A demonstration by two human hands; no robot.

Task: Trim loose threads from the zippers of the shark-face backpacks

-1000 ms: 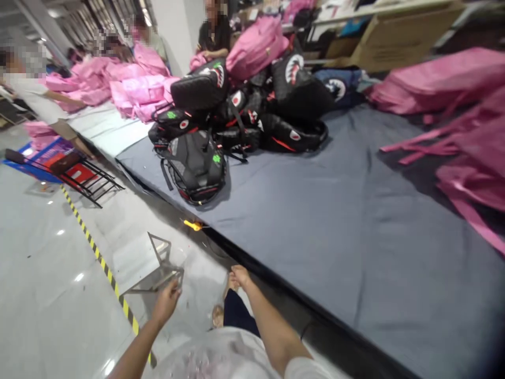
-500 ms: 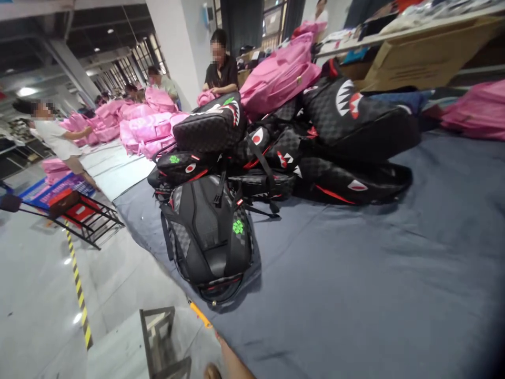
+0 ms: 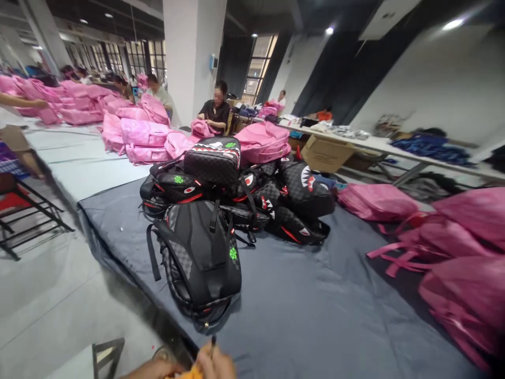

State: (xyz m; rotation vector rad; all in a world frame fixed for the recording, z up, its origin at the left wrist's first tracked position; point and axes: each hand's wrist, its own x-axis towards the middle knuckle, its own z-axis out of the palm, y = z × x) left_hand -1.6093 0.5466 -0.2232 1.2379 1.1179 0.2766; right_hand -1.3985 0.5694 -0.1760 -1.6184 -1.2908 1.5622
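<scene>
At the bottom edge my left hand (image 3: 160, 367) and my right hand (image 3: 216, 363) are close together, both partly cut off. An orange object (image 3: 191, 373) lies between them, mostly out of frame; its kind cannot be made out. My left fingers appear curled at it. From my closed right hand sticks up a slim dark tip (image 3: 213, 342). Just beyond lies a black checkered backpack (image 3: 207, 258), strap side up, with a green emblem, its top handle towards me. Neither hand touches it.
Black shark-mouth backpacks (image 3: 213, 164) are piled behind it on the grey-covered table (image 3: 300, 310). Pink backpacks (image 3: 465, 284) lie at the right, more (image 3: 144, 134) further back. A person (image 3: 215, 113) handles a pink one. A stool (image 3: 108, 358) stands below the table's left edge.
The view has swung right and up, bringing the pink backpacks at the right further into view. The orange object has left the table edge and is now between my hands at the bottom.
</scene>
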